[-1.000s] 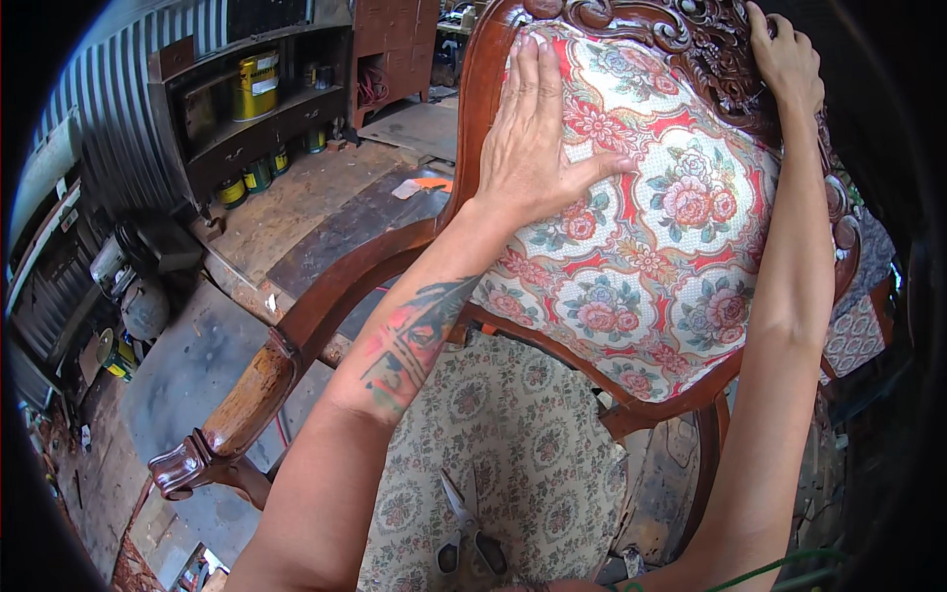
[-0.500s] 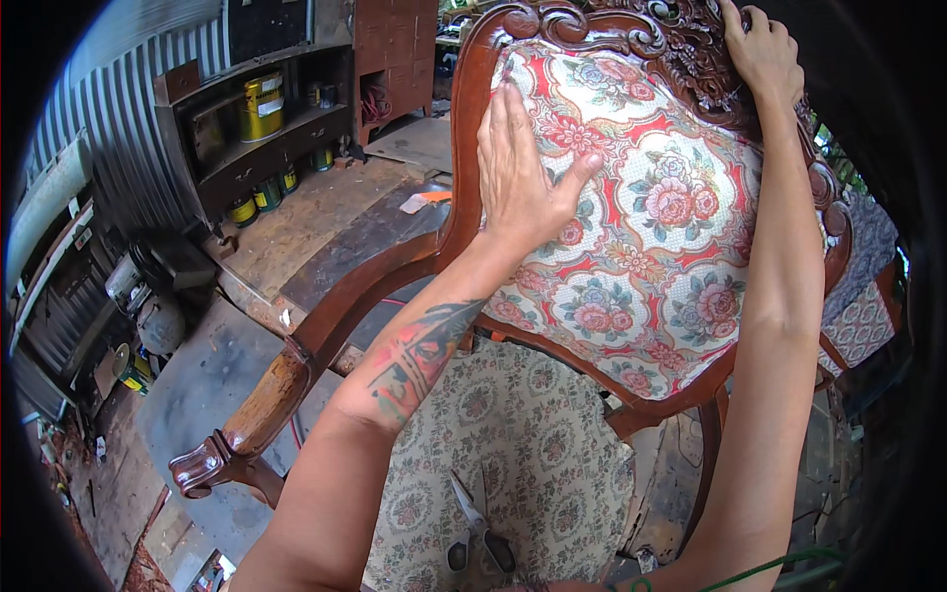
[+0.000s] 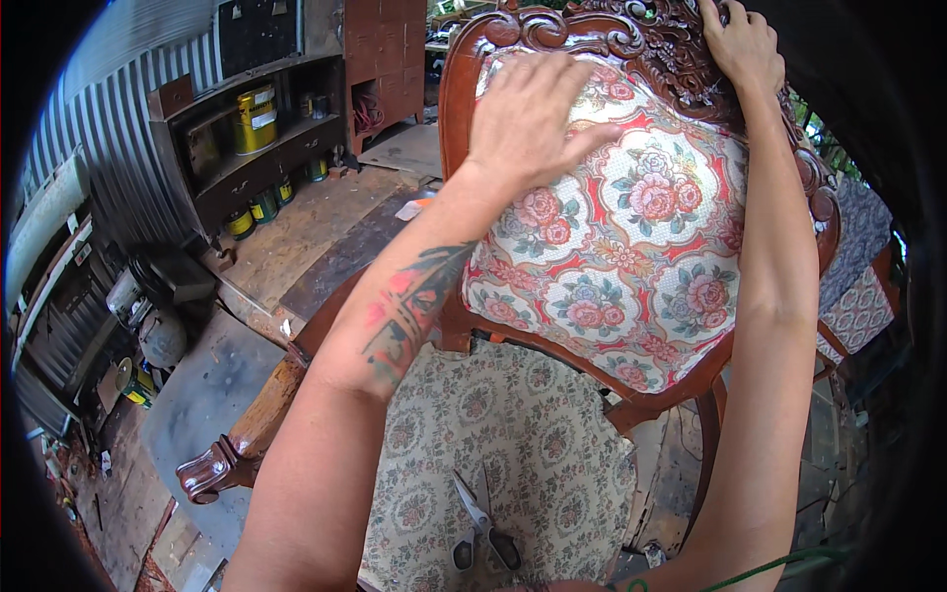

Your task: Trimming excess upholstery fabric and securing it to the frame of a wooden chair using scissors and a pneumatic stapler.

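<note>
A carved wooden armchair (image 3: 725,380) stands before me, its backrest covered in white, red and pink floral fabric (image 3: 621,257). My left hand (image 3: 523,118) lies against the upper left of that fabric, fingers stretched out and thumb apart, holding nothing. At the top right, my right hand (image 3: 745,49) has its fingers hooked over the carved top rail (image 3: 681,54). Below the backrest is the seat, in faded beige floral cloth (image 3: 513,405). Scissors (image 3: 473,505) with dark handles rest on it near my body, blades slightly apart.
The chair's left wooden armrest (image 3: 261,405) runs out under my left forearm. A dark cabinet (image 3: 261,163) at the far left holds a yellow can (image 3: 256,120), with several cans below it. Another upholstered piece (image 3: 856,311) is behind the chair on the right. A green cord (image 3: 779,564) crosses the lower right.
My left hand has slid up and slightly right across the backrest fabric, from its left edge towards the top. The right hand keeps its hold on the rail. The view has shifted slightly.
</note>
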`<action>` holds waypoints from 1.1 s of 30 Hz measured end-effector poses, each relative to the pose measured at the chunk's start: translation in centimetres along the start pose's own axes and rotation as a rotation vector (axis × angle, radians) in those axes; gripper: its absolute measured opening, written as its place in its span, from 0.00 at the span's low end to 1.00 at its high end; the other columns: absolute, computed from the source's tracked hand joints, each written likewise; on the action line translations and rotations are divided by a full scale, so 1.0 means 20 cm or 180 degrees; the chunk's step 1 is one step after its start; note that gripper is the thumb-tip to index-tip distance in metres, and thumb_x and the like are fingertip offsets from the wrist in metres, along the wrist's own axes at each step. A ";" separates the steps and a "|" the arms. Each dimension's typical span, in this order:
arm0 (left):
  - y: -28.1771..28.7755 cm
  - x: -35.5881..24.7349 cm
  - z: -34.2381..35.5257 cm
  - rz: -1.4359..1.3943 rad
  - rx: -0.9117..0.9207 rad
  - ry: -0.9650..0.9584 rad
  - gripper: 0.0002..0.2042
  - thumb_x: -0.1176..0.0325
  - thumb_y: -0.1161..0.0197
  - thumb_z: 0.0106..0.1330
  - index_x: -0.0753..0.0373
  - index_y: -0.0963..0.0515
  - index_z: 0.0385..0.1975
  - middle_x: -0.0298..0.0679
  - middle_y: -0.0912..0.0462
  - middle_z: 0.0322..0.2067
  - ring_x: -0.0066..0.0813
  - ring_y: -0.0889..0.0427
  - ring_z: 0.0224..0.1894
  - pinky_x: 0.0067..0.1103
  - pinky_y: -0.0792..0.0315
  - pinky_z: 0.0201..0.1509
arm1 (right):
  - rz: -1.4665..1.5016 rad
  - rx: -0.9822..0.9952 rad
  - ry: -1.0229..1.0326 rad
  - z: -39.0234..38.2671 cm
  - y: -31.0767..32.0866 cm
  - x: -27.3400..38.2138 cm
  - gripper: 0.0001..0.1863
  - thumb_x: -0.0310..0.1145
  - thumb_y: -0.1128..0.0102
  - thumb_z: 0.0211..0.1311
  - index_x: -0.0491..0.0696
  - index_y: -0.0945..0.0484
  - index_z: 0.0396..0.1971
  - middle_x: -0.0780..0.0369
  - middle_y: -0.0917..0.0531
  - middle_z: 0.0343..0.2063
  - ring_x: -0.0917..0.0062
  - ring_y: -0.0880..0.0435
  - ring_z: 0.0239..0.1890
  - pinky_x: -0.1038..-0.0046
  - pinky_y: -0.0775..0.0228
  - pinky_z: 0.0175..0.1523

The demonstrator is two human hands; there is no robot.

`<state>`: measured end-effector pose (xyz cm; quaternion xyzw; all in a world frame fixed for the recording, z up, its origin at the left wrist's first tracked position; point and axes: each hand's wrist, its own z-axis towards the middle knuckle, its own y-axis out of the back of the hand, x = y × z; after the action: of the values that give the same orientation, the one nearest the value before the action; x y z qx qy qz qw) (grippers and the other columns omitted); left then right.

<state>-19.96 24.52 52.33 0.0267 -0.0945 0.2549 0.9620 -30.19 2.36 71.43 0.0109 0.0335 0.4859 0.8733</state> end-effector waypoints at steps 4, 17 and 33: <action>-0.03 0.04 -0.01 0.0061 -0.0005 0.0278 0.34 0.41 0.39 0.69 0.68 0.25 0.61 0.52 0.22 0.60 0.52 0.27 0.64 0.41 0.35 0.68 | 0.0157 0.0101 0.0040 0.01 0.00 -0.01 0.27 0.59 0.50 0.73 0.48 0.19 0.46 0.52 0.19 0.48 0.55 0.22 0.56 0.52 0.26 0.56; 0.07 -0.42 -0.61 -0.0048 0.0660 0.1779 0.48 0.45 0.43 0.74 0.81 0.57 0.75 0.70 0.55 0.75 0.65 0.55 0.79 0.45 0.56 0.81 | 0.0289 0.0417 -0.0050 0.03 0.05 -0.06 0.31 0.59 0.48 0.72 0.45 0.21 0.56 0.48 0.24 0.56 0.53 0.27 0.63 0.51 0.32 0.65; 1.39 -0.76 -1.75 0.0167 0.3423 0.2365 0.38 0.42 0.48 0.75 0.72 0.35 0.71 0.64 0.45 0.75 0.61 0.56 0.80 0.48 0.63 0.82 | 0.0932 0.0739 0.0247 -0.81 0.24 0.91 0.39 0.62 0.38 0.63 0.41 0.22 0.58 0.53 0.23 0.57 0.56 0.32 0.67 0.41 0.57 0.76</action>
<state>-40.72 44.80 15.22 0.4120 0.3843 0.2822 0.7765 -25.79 20.14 54.72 0.0976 0.1211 0.6007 0.7842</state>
